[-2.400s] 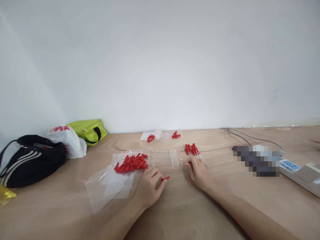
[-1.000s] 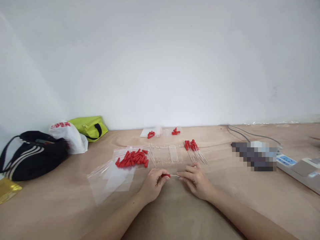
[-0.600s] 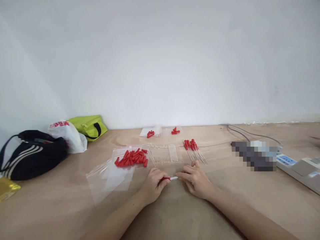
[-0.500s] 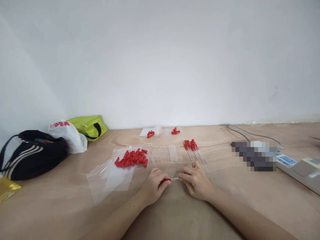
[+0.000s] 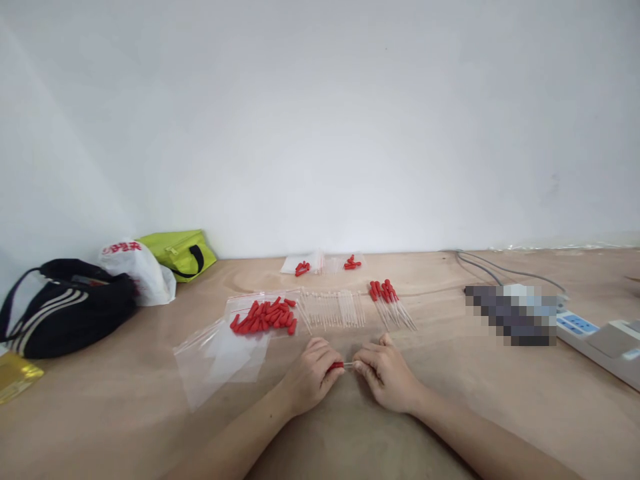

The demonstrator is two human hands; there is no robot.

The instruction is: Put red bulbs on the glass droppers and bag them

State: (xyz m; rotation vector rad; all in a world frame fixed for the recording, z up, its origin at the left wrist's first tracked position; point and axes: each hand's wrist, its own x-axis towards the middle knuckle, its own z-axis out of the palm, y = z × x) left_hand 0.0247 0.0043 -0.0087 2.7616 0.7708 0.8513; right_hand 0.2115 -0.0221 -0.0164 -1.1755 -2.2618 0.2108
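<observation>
My left hand (image 5: 311,379) is closed on a red rubber bulb (image 5: 336,365) near the front middle of the table. From the bulb a thin clear tube (image 5: 349,365) runs to my right hand (image 5: 387,375), whose thumb and fingers pinch it. Behind my left hand, a pile of red bulbs (image 5: 263,316) lies on clear plastic bags. Beyond the gap between my hands is a row of thin clear tubes (image 5: 333,309). Several tubes with red bulbs on their ends (image 5: 390,301) lie together behind my right hand.
Small bags with red bulbs (image 5: 302,268) sit by the wall. At the left are a black bag (image 5: 75,320), a white plastic bag (image 5: 145,273) and a green bag (image 5: 175,250). A power strip (image 5: 595,340) and grey cables lie at the right.
My right thumb and fingers have closed more tightly around the tube, and my right hand has shifted slightly left. The bulb and tube are now more level.
</observation>
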